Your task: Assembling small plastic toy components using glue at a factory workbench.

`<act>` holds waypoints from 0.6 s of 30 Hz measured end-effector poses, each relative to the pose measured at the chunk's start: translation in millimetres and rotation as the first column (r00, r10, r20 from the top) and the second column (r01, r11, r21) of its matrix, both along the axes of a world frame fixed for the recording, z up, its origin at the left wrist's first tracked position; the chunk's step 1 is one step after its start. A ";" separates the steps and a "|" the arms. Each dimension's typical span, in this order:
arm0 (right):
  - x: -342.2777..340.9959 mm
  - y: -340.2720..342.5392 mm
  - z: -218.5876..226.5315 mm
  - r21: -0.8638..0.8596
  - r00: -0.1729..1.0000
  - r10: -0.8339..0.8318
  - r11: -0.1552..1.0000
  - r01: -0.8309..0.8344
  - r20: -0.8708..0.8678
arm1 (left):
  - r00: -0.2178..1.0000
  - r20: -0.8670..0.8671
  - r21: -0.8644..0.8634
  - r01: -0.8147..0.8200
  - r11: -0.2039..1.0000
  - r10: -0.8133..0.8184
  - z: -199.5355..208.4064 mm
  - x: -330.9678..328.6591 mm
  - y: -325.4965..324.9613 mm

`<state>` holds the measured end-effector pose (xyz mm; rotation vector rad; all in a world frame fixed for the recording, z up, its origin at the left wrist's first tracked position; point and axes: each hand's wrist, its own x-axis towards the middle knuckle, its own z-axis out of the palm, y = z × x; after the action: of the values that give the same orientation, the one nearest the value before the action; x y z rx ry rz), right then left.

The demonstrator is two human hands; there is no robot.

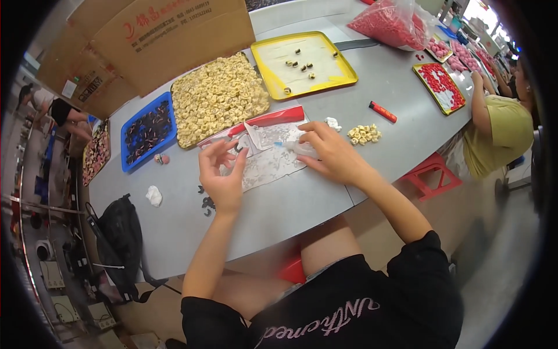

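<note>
My left hand (221, 174) is raised over the left end of a whitish, stained work sheet (270, 168). Its thumb and fingers pinch a small black curved piece (238, 149). To its right, my right hand (334, 154) grips a small translucent squeeze bottle (304, 149), whose blue tip points left over the sheet. Several loose black pieces (207, 203) lie on the table beside my left wrist. A small heap of cream-coloured pieces (364, 134) sits to the right of my right hand. Behind the sheet runs a red and white strip (273, 118), partly folded up.
Past the sheet are a full spread of cream pieces (221, 96), a yellow-rimmed tray (276, 61) with several pieces and a blue tray (124, 145) of dark bits. A cardboard box (174, 43) stands behind. A black bag (119, 232) hangs left; a co-worker (500, 131) sits right.
</note>
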<state>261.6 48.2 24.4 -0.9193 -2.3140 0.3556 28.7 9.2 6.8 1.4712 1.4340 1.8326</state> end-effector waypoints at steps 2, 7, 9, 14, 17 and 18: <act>11.6 0.2 10.4 0.094 0.996 -0.077 0.993 0.072 0.052 | 1.000 0.006 -0.014 -0.005 1.000 0.005 0.9 -2.2 0.3; 58.4 -4.4 23.6 -0.049 0.945 -0.276 0.956 0.288 0.175 | 0.999 -0.038 -0.036 -0.002 0.999 0.000 -0.8 -12.1 2.1; 63.5 -10.4 19.5 -0.112 0.942 -0.280 0.946 0.303 0.186 | 0.999 -0.045 -0.057 -0.008 0.998 0.005 0.5 -12.6 -0.1; 64.8 -15.1 8.2 -0.197 0.960 -0.264 0.940 0.277 0.092 | 0.999 -0.039 -0.027 0.009 1.000 -0.010 -8.1 -9.7 0.4; 62.6 -15.2 6.0 -0.157 0.962 -0.248 0.952 0.264 0.112 | 0.999 -0.051 -0.009 0.018 1.000 -0.019 -5.4 -8.3 -1.2; 61.5 -14.2 5.9 -0.150 0.970 -0.223 0.960 0.236 0.097 | 0.999 -0.050 0.013 0.011 1.000 -0.010 -4.9 -8.5 -1.5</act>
<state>323.1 34.0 30.3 -1.2898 -2.2428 0.4174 20.3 7.6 1.8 1.5384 1.4371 1.8145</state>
